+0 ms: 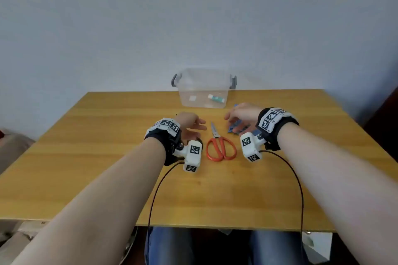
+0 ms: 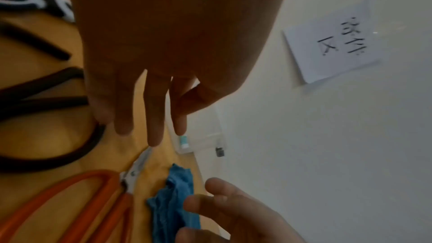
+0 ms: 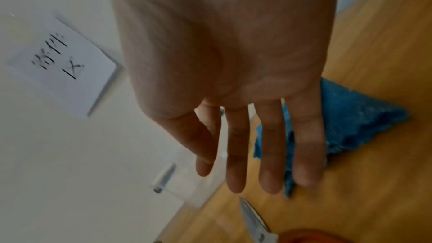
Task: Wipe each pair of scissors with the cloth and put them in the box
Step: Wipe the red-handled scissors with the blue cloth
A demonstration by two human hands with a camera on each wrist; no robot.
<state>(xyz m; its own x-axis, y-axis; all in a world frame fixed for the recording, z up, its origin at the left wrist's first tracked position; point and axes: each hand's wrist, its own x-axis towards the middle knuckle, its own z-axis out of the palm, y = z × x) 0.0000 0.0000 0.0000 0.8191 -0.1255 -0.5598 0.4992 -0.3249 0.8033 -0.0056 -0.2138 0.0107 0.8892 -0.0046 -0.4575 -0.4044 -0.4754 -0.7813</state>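
Centrally orange scissors (image 1: pixel 220 146) between open hands, left hand (image 1: pixel 190 126), right hand (image 1: pixel 242 114)

Wooden table (image 1: pixel 107 157), paper sheet (image 2: pixel 332 42) with handwriting on white wall (image 1: pixel 86 28)

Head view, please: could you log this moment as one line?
left hand: open | right hand: open above cloth | orange scissors: on table | box: no scissors

- head cam: high, looks forward-down over table (image 1: pixel 107 178) to wall
- left wrist cam: close under left hand (image 2: pixel 175 43), faces along fingers
- right wrist cam: same, right hand (image 3: pixel 229 53)
- all share orange scissors (image 1: pixel 220 148), box (image 1: pixel 203 88)
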